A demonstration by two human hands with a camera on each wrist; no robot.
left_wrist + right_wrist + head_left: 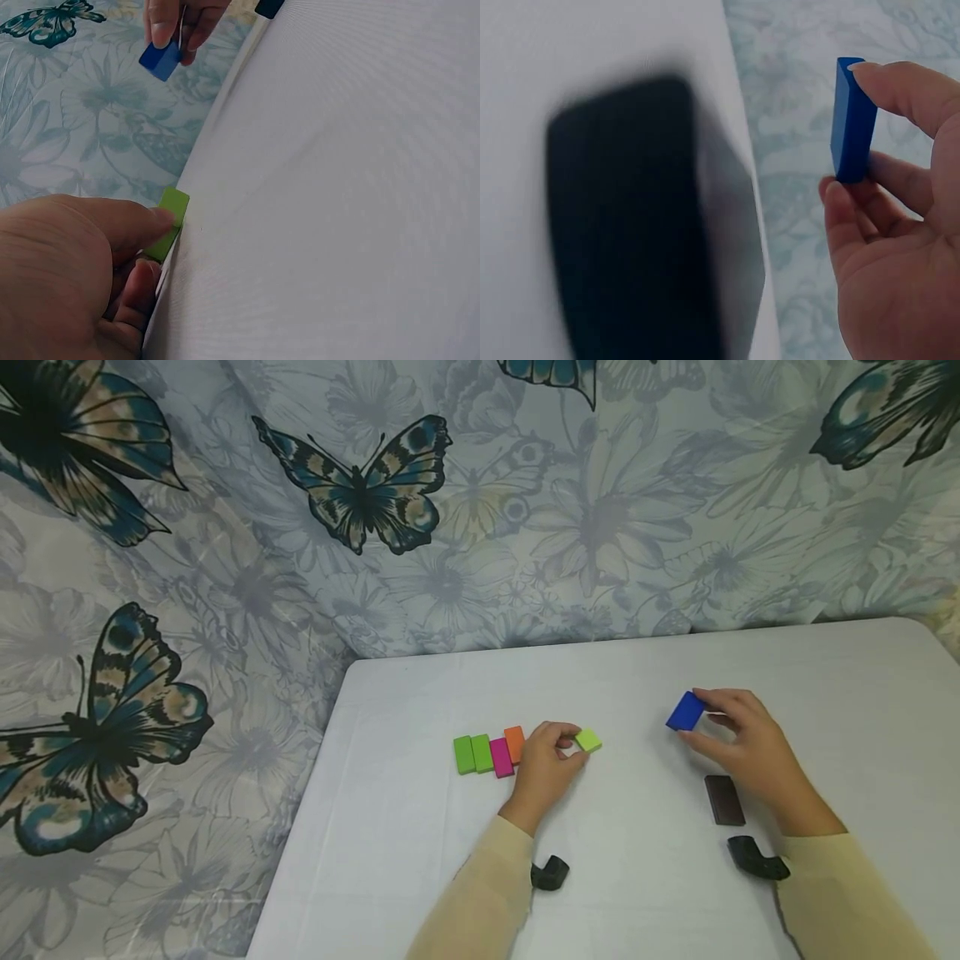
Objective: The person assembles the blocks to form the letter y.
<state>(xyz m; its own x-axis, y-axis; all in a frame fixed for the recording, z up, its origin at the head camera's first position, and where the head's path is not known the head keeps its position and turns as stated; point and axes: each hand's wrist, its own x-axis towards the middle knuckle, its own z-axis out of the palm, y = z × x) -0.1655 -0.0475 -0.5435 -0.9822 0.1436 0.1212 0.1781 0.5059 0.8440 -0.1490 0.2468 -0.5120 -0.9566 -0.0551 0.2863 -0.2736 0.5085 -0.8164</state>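
My left hand [546, 766] pinches a lime-green block [588, 741] between thumb and fingers, low over the white table. In the left wrist view the thumb presses on the face of this green block [169, 225]. Farther right, my right hand [746, 739] holds a blue block [686, 712] by its edges. The right wrist view shows the thumb on one end of the blue block [853, 124] and fingertips at the other. Beside the left hand stand two green blocks [473, 754], a magenta block [502, 757] and a partly hidden orange block [514, 743] in a row.
A dark brown rectangular piece [724, 800] lies on the table [622, 893] near the right wrist. Black curved parts [756, 858] sit at both wrists. A large blurred dark shape [630, 225] covers much of the right wrist view. Butterfly-patterned cloth [480, 577] hangs behind.
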